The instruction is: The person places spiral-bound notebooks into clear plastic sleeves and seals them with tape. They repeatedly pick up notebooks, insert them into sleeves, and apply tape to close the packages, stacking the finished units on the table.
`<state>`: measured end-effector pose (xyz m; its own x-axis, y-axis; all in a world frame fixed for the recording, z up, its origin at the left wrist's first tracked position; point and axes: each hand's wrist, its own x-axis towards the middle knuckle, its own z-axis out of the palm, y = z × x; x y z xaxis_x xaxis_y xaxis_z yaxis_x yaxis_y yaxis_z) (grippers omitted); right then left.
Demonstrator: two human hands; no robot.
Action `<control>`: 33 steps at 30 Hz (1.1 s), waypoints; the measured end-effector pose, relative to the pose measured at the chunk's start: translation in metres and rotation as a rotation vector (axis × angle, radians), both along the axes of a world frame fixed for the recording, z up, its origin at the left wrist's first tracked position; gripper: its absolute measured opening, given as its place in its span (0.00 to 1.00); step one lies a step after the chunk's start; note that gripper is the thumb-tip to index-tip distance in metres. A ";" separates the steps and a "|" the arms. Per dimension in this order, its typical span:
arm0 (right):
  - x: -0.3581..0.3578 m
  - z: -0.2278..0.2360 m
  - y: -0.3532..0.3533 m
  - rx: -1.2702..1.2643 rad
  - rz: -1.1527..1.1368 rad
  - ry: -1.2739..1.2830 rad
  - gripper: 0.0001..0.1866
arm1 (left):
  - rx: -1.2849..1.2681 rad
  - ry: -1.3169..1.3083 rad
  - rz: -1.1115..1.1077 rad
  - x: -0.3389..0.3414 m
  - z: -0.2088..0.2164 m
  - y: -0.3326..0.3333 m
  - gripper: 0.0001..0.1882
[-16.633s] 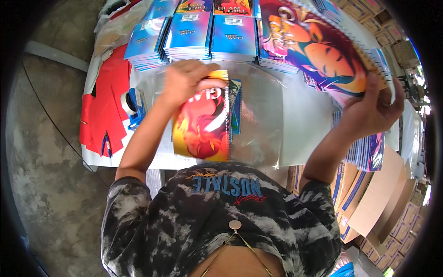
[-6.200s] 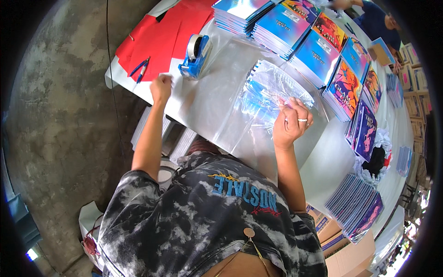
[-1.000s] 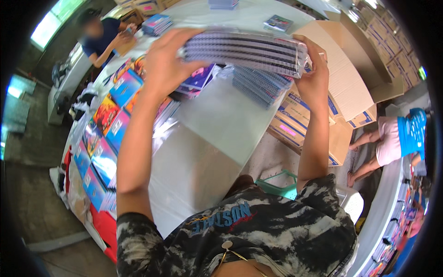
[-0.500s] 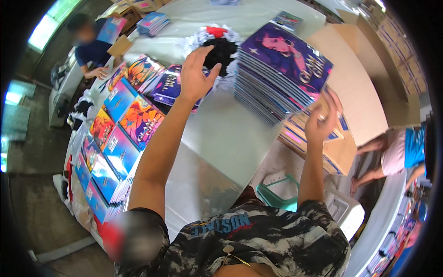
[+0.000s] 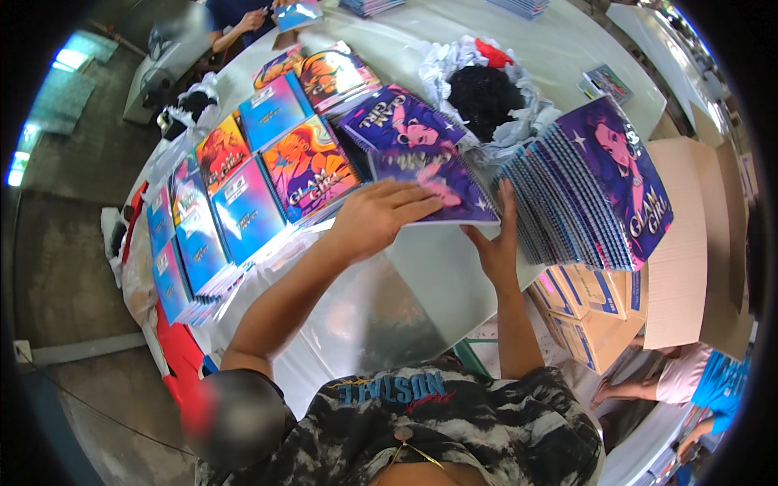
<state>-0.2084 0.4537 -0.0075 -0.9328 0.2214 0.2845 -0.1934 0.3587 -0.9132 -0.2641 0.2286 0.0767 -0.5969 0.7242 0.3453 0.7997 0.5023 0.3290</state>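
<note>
A purple spiral notebook (image 5: 442, 190) with a drawn pink figure lies tilted over a low pile of matching purple notebooks (image 5: 401, 121). My left hand (image 5: 377, 215) grips its near left edge, fingers together across the cover and thumb hidden. My right hand (image 5: 498, 251) is open at the notebook's near right corner, thumb and fingers apart, between it and a tall leaning stack of purple spiral notebooks (image 5: 620, 174). Left of my hands, blue notebooks (image 5: 243, 194) and orange-covered notebooks (image 5: 312, 170) sit in rows of piles.
Crumpled white paper with a black bundle (image 5: 486, 101) is beyond the notebooks. Brown cartons (image 5: 596, 316) stand below the table's right side, by a large open carton (image 5: 681, 243). Across the table, a person's hand (image 5: 243, 24) is near a blue notebook. Another person stands at right.
My view has turned, so the scene sits differently. My left hand has come down onto a purple notebook at the low pile. My right hand has left the tall stack's near corner for that notebook.
</note>
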 end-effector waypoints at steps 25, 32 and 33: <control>0.061 0.055 0.011 -0.127 0.010 -0.168 0.13 | -0.095 0.317 0.693 -0.026 -0.102 -0.087 0.25; 0.079 0.075 -0.005 -0.226 0.002 -0.050 0.16 | 0.932 -0.183 0.835 -0.007 -0.065 -0.137 0.17; 0.081 0.070 -0.012 -0.222 0.046 -0.062 0.16 | 0.932 -0.194 0.850 0.005 -0.070 -0.141 0.17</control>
